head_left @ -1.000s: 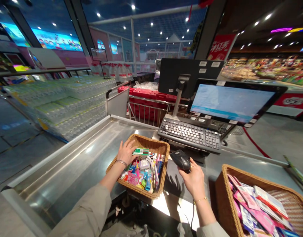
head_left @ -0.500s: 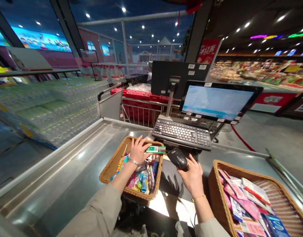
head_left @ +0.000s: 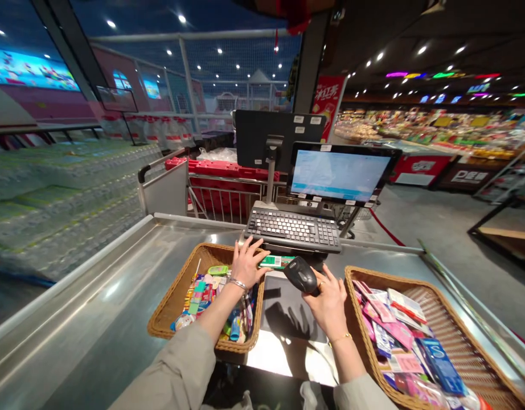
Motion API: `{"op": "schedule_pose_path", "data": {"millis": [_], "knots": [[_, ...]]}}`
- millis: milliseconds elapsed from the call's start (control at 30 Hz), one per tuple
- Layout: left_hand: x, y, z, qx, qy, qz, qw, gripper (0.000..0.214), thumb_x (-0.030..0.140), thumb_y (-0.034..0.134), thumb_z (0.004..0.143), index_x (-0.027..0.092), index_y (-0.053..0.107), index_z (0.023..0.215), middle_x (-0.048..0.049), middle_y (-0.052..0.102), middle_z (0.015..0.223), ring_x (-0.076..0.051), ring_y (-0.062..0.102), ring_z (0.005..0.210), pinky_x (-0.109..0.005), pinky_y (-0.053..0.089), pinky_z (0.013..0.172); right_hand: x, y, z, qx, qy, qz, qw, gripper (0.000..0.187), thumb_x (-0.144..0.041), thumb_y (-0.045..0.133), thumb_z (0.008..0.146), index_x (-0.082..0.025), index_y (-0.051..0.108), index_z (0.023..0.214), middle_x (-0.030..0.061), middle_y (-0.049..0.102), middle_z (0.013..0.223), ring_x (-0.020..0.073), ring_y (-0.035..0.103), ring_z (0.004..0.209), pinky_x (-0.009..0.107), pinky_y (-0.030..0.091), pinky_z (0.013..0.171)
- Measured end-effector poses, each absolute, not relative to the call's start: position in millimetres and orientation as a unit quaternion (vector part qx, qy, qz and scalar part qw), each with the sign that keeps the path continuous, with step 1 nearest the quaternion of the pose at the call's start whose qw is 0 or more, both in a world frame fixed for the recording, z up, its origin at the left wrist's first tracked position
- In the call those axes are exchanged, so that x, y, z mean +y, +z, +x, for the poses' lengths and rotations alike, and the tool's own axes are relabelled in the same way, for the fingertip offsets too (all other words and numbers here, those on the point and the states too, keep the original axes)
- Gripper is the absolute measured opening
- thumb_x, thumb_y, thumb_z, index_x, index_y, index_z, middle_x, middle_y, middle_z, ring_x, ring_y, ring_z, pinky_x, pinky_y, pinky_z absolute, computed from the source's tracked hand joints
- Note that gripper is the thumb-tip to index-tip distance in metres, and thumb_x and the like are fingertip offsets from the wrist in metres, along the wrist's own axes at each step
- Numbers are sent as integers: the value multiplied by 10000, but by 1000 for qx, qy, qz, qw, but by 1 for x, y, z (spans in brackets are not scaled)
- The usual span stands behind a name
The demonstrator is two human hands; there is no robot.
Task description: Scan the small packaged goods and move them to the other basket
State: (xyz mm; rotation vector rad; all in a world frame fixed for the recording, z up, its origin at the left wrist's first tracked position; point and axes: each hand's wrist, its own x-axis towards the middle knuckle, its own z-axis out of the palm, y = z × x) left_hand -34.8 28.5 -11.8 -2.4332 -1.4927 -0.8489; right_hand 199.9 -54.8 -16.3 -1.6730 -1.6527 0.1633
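My left hand (head_left: pixel 247 264) holds a small green and white packet (head_left: pixel 276 261) by its end, level with the black handheld scanner (head_left: pixel 300 275). My right hand (head_left: pixel 327 299) is closed round that scanner, whose head points left at the packet. Below my left wrist stands a wicker basket (head_left: pixel 173 296) filled with several small colourful items. A second wicker basket (head_left: pixel 446 310) of flat pink and blue packets sits to the right of my right hand.
A black keyboard (head_left: pixel 294 229) and a lit touchscreen (head_left: pixel 339 175) stand just behind the hands, with a second monitor's back (head_left: pixel 277 134) beyond. The steel checkout counter (head_left: pixel 95 307) runs left. Red trolleys (head_left: pixel 228 182) wait behind it.
My left hand has lifted the green packet out of the left basket and carried it right, up to the scanner. The view has swung leftward, so everything sits further left.
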Motion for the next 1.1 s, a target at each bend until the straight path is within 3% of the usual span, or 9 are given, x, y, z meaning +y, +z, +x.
{"op": "schedule_pose_path", "data": {"millis": [1100], "knots": [[44, -11, -3, -470, -293, -830, 64, 452, 432, 775, 729, 342, 672, 1161, -42, 552, 1412, -348, 382, 1380, -676, 229, 1121, -60, -12, 220, -647, 51, -665, 368, 263, -220, 572, 674, -266, 718, 888, 20, 701, 1182, 322, 410, 1350, 605, 110, 1111]]}}
